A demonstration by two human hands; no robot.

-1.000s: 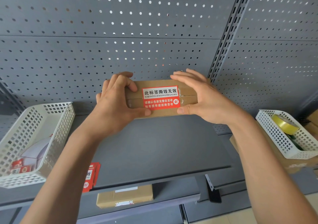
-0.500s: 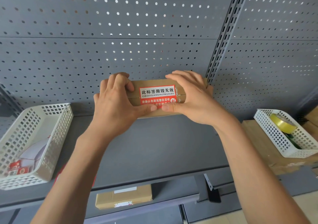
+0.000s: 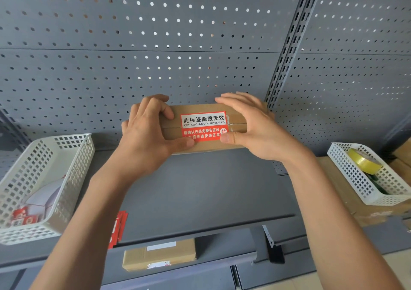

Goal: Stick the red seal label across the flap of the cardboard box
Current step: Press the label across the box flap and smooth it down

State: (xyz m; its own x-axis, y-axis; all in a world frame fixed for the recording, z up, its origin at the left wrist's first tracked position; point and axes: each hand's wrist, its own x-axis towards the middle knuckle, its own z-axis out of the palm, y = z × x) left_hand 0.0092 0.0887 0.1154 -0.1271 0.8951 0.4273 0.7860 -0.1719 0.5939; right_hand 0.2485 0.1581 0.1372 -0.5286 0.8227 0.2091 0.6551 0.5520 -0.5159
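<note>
Thumbs drawn apart again since half second ago; label text uncovered. Left hand and right hand clamped on cardboard box ends, frame centre. Red seal label laid across flap seam. Risk: lower corners left unpressed, lifted later. White basket seen lower left.

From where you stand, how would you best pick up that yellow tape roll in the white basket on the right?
Probably from above: the yellow tape roll lies tilted inside the white basket, whose walls block the sides. I'd pinch its upper rim, one finger through the centre hole, thumb on the outer band. Both the left hand and right hand are busy holding the cardboard box, so free the right first.
</note>
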